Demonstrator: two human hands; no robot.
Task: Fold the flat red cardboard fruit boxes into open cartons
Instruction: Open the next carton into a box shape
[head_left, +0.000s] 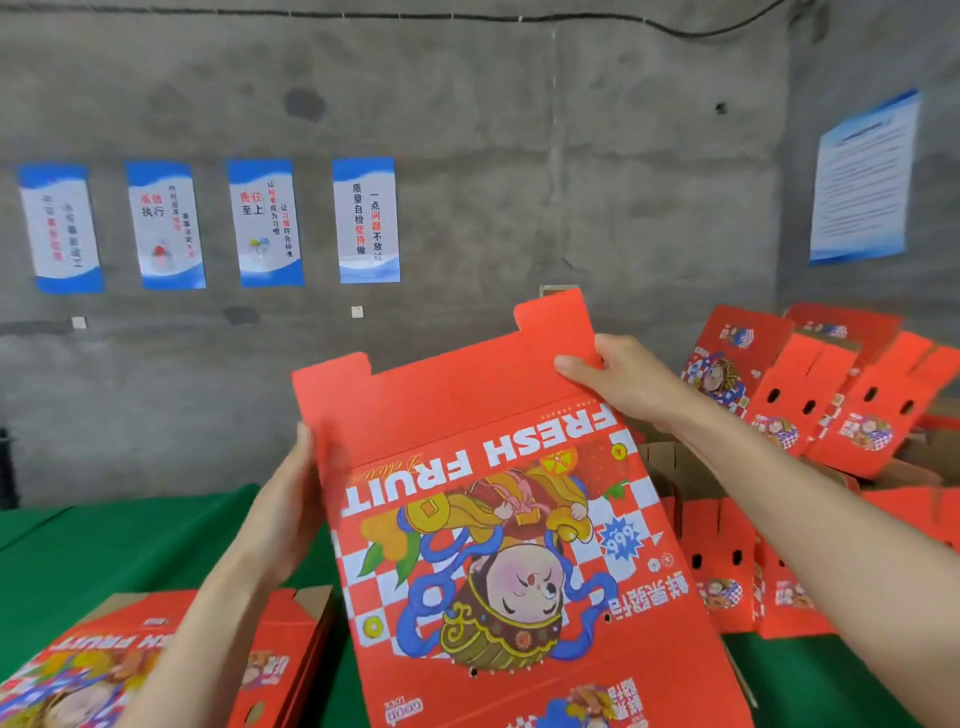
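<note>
With my left hand (291, 499) clasping the left edge of the flat box (493, 519) and my right hand (618, 384) pinching its top flap (467, 384), I should fold squarely along the crease

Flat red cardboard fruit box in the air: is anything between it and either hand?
Nothing visible. The left hand grips the flat red cardboard fruit box at its left edge; the right hand pinches its upper right corner.

I'm in a packing workshop: a bare concrete wall (519, 156) hung with slogan posters (366, 221), a green-covered table (104, 545) before me, red fruit boxes (831, 410) piled at my right.
</note>
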